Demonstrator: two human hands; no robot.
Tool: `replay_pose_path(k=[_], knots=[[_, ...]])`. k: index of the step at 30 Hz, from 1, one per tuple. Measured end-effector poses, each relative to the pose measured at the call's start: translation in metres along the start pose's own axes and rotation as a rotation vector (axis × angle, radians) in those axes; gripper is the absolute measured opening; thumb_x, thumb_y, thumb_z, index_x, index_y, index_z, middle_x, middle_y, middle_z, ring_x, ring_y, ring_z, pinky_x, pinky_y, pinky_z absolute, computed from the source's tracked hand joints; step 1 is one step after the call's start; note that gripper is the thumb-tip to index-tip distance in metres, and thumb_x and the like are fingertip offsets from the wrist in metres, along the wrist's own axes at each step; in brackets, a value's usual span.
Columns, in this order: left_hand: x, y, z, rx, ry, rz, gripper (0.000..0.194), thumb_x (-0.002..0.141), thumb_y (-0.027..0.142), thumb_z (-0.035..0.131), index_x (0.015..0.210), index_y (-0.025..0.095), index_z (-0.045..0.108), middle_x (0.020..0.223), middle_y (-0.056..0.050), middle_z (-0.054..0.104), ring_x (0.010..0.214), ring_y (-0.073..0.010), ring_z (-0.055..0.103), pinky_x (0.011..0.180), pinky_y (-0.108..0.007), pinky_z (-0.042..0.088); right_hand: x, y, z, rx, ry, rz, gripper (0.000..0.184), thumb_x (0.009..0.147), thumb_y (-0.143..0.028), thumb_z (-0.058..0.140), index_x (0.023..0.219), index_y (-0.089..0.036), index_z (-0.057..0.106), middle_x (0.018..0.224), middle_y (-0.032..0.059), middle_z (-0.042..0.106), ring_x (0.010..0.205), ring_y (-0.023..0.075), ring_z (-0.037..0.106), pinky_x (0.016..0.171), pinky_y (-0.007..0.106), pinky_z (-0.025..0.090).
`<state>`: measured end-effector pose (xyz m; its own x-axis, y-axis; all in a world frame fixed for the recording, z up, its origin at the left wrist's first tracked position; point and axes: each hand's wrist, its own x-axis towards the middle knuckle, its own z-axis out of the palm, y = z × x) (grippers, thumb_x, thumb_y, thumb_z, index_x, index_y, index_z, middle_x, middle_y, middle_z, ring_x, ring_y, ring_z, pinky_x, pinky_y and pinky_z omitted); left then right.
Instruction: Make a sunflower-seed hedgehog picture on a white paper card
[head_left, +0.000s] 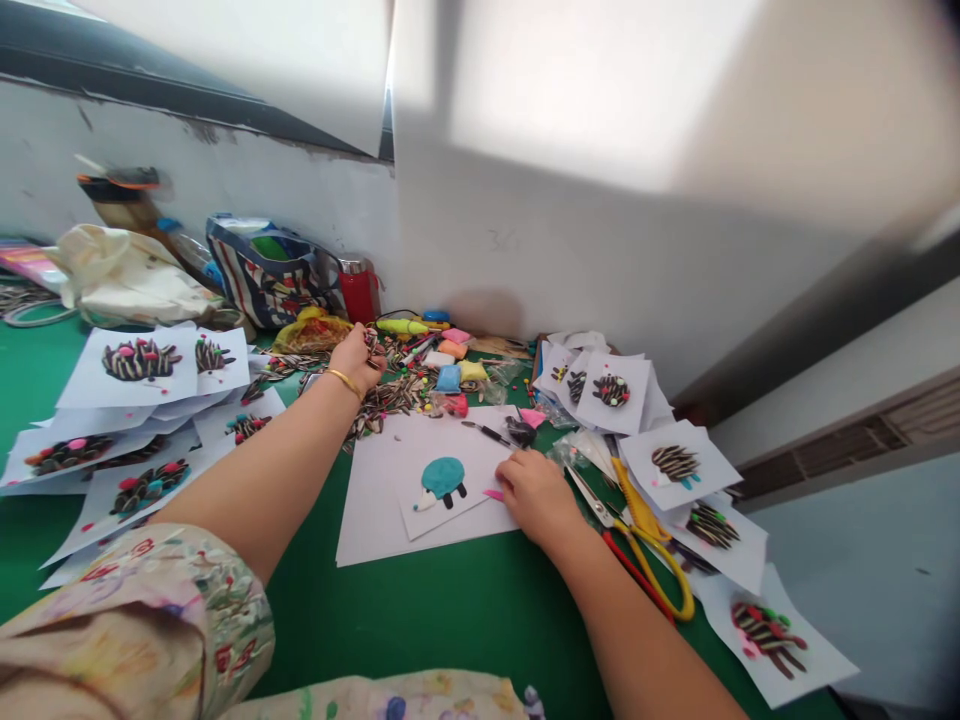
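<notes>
Over a heap of striped sunflower seeds [397, 390], my left hand [358, 360] is closed round some of the seeds. My right hand [538, 497] rests with curled fingers at the right edge of a white paper card [420, 515]. From under those fingers sticks the tip of a thin pink tool [493, 494]; the rest of it is hidden. On the card is a hedgehog of modelling clay [442, 474], with a blue body, white snout and dark legs. Larger white sheets [367, 500] lie beneath. A black pen [487, 433] lies above the hedgehog.
Finished seed hedgehog cards lie at left [157, 395] and right [637, 395]. Yellow-handled scissors [637, 540] lie beside my right forearm. Coloured clay packs [448, 378] sit behind the sheets. A striped bag [262, 275] and a red flask [360, 290] stand by the wall.
</notes>
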<state>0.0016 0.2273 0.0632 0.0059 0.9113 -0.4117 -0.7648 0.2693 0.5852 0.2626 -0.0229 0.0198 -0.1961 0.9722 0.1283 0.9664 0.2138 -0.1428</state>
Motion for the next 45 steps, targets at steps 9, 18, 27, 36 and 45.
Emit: replay_pose_path(k=[9, 18, 27, 36, 45], knots=[[-0.024, 0.006, -0.012, -0.282, -0.073, -0.152, 0.023, 0.092, 0.013, 0.032, 0.076, 0.017, 0.048, 0.058, -0.001, 0.054, 0.046, -0.0094, 0.055, 0.030, -0.011, 0.030, -0.002, -0.007, 0.002, 0.164, 0.030, -0.170, 0.026, 0.087, -0.021, 0.061, 0.112, -0.026, 0.066, 0.122, 0.0033, 0.066, 0.114, 0.0215, 0.054, 0.096, 0.039, 0.035], [-0.031, 0.008, -0.020, -0.373, -0.054, -0.125, 0.025, 0.094, 0.025, 0.033, 0.076, 0.017, 0.050, 0.059, -0.002, 0.054, 0.047, -0.0117, 0.058, 0.030, -0.014, 0.037, -0.004, -0.006, -0.007, 0.142, 0.027, -0.166, 0.010, 0.086, -0.028, 0.064, 0.091, -0.024, 0.071, 0.104, 0.0040, 0.072, 0.105, 0.0216, 0.057, 0.096, 0.041, 0.033], [-0.021, 0.007, -0.016, -0.238, 0.055, -0.110, 0.022, 0.096, 0.016, 0.037, 0.078, 0.017, 0.049, 0.055, 0.002, 0.052, 0.041, -0.0085, 0.054, 0.029, -0.011, 0.031, -0.004, -0.006, -0.002, 0.174, -0.044, -0.201, 0.026, 0.084, -0.029, 0.066, 0.110, -0.027, 0.068, 0.126, 0.0051, 0.064, 0.117, 0.0235, 0.054, 0.100, 0.043, 0.033], [-0.010, 0.009, -0.011, -0.179, 0.163, 0.004, 0.033, 0.098, 0.039, 0.037, 0.073, 0.019, 0.045, 0.047, 0.007, 0.039, 0.032, -0.0049, 0.039, 0.031, -0.013, 0.015, -0.005, -0.006, -0.003, 0.172, -0.044, -0.201, 0.027, 0.085, -0.027, 0.066, 0.111, -0.026, 0.068, 0.126, 0.0046, 0.064, 0.116, 0.0225, 0.055, 0.099, 0.042, 0.036], [-0.038, 0.001, -0.023, -0.311, 0.018, -0.108, 0.027, 0.096, 0.026, 0.033, 0.075, 0.019, 0.048, 0.052, 0.005, 0.043, 0.040, -0.0072, 0.051, 0.032, -0.013, 0.029, -0.004, -0.004, -0.006, 0.147, -0.066, -0.218, 0.024, 0.083, -0.028, 0.068, 0.106, -0.028, 0.071, 0.124, 0.0028, 0.066, 0.117, 0.0234, 0.055, 0.101, 0.044, 0.034]])
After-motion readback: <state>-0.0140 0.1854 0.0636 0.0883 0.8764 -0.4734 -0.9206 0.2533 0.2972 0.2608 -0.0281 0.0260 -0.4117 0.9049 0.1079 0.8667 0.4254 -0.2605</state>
